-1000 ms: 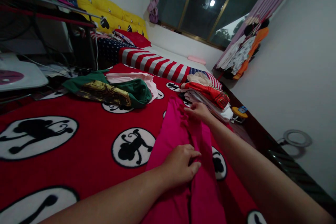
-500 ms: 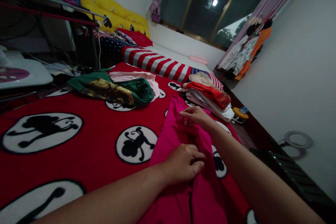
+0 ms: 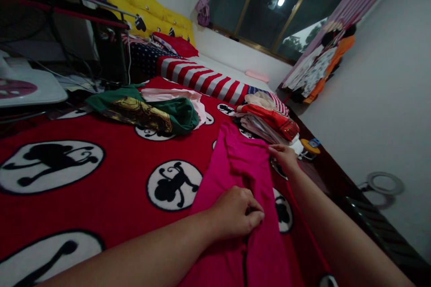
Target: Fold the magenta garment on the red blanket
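Observation:
Bright pink trousers [image 3: 215, 179] lie stretched out on a red blanket [image 3: 117, 215] with black monkey figures in white ovals. Their two legs run toward me, and the far end has a few wrinkles. My left hand [image 3: 237, 213] rests on the middle of the trousers, thumb and fingers pinched together on the cloth. At the far right corner of the trousers, my right hand [image 3: 284, 157] grips the edge between thumb and fingertips.
A green garment with a gold print [image 3: 148, 110] lies crumpled over a pale pink cloth [image 3: 198, 98] at the far left. A stack of folded clothes [image 3: 269, 119] sits beyond my right hand, near a yellow-lidded container [image 3: 310, 145]. Further back is a bed with a striped cover [image 3: 202, 78].
My right hand has moved right, from above the middle of the trousers to their far right corner, and now pinches it. The far end lies flatter and wider. My left hand has stayed nearly in place.

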Demonstrator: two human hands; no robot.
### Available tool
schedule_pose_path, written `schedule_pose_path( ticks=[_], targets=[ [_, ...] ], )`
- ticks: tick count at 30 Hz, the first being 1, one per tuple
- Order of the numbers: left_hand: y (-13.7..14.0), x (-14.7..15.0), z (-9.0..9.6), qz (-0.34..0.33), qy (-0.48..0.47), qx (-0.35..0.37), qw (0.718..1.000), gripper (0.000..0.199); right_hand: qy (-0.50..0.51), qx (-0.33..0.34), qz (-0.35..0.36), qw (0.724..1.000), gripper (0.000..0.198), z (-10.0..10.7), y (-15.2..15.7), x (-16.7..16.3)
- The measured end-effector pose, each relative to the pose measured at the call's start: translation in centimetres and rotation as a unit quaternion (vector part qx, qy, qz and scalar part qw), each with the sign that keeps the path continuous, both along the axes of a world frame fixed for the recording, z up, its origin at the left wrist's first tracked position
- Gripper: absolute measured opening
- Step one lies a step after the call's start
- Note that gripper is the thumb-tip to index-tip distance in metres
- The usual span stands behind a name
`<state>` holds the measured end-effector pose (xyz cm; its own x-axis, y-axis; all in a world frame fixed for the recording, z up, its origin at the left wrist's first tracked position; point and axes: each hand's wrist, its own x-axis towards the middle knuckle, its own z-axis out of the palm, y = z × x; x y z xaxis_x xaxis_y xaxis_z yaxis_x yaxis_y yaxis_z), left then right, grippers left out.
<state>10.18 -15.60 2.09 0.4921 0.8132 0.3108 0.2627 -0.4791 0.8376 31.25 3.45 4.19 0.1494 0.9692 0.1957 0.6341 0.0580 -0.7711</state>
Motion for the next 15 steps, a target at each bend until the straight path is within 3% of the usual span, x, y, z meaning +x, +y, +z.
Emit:
schedule_pose_path(
  ticks=[9, 15],
  targets=[
    [-0.1, 0.3, -0.1, 0.025, -0.007, -0.052, 0.998, 0.021, -0.219, 0.014, -0.105, 0.970, 0.026, -0.5, 3.0, 0.7],
    [-0.2, 0.4, -0.1, 0.044, -0.006, -0.068, 0.997, 0.021, -0.320, -0.002, -0.084, 0.944, 0.028, -0.4, 3.0, -0.2]
  ],
)
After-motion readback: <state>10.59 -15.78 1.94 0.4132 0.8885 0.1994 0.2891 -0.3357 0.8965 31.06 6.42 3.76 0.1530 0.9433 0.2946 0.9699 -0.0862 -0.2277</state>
